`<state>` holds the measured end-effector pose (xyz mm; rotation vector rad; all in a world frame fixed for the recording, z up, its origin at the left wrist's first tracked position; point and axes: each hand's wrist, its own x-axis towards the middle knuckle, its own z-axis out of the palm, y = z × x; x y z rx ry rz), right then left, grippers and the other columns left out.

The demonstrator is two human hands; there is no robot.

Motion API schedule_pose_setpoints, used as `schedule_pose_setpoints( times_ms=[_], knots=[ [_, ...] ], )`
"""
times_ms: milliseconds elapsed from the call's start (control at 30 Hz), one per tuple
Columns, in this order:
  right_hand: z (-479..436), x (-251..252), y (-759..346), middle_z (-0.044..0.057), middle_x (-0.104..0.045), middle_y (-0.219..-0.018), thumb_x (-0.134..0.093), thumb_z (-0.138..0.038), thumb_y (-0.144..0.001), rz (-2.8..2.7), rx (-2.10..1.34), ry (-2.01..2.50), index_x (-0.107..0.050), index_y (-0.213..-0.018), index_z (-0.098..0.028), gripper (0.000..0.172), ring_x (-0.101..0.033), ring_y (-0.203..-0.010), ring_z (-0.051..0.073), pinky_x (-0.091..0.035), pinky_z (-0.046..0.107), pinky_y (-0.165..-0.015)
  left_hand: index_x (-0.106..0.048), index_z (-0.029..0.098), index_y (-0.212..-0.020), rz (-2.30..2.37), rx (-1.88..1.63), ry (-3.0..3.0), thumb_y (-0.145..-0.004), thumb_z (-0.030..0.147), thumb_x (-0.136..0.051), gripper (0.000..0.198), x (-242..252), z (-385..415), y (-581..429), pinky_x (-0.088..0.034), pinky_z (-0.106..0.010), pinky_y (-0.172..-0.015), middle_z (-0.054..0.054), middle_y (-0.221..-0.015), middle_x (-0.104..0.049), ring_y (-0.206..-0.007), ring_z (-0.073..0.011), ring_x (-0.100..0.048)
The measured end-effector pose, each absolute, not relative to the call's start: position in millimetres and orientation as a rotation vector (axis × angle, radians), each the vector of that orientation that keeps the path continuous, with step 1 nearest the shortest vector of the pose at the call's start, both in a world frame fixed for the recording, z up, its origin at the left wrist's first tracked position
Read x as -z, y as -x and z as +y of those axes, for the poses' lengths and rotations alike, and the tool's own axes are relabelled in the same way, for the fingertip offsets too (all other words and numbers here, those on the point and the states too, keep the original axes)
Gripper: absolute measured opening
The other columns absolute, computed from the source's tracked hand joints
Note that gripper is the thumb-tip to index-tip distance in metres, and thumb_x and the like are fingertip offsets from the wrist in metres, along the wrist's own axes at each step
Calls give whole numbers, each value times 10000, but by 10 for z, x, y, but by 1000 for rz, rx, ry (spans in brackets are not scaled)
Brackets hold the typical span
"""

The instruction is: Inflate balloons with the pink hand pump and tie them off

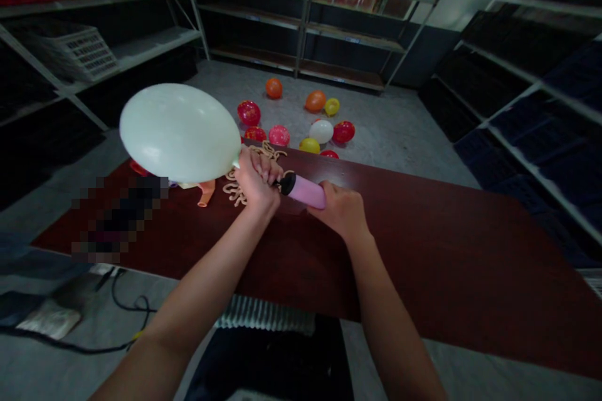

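Observation:
A large inflated white balloon stretches out to the left above the table. My left hand is closed around its neck, at the black end of a pink balloon pump; its fingers hide how the neck meets the nozzle. Wrapped round the other end of the pump's pink barrel is my right hand. Beneath and behind my left hand lies curled beige string. A limp orange balloon rests on the tabletop under the white one.
Several inflated balloons lie on the floor past the table, among them a red balloon and an orange balloon. Metal shelves stand behind. A blurred-out dark object is on the table's left. A black cable runs across the floor.

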<state>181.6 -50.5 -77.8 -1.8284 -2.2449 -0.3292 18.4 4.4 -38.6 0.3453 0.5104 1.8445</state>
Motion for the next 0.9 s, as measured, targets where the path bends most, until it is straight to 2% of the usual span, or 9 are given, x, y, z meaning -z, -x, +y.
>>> schedule_pose_setpoints(
  times_ms=[233, 400, 600, 900],
  knots=[
    [-410, 842, -1793, 76, -764, -876, -658, -448, -836, -2160, 350, 1749, -692, -1013, -187, 317, -675, -748, 210, -354, 294, -648, -229, 210, -543, 520, -1846, -290, -987, 386, -568, 586, 474, 206, -60, -197, -234, -357, 81, -422, -205, -320, -62, -214],
    [-363, 873, -1807, 84, -762, -910, -646, -479, -856, -2126, 408, 1720, -700, -1065, -180, 368, -673, -787, 224, -342, 305, -668, -236, 205, -554, 520, -1867, -253, -961, 310, -560, 530, 498, 261, -20, -191, -229, -367, 83, -429, -222, -324, -57, -219],
    [-336, 927, -2114, 104, -746, -1004, -643, -426, -885, -2131, 508, 1768, -677, -1103, -178, 333, -645, -905, 245, -334, 324, -739, -245, 211, -580, 527, -1913, -155, -952, 229, -507, 456, 486, 322, 66, -223, -232, -381, 80, -437, -218, -340, -70, -221],
    [-409, 923, -2513, 109, -724, -1021, -660, -395, -877, -2021, 628, 1883, -657, -1071, -188, 284, -612, -938, 278, -331, 351, -772, -206, 198, -606, 461, -1945, -165, -969, 176, -412, 418, 340, 264, 266, -214, -229, -417, 78, -478, -192, -357, -62, -205]
  ],
)
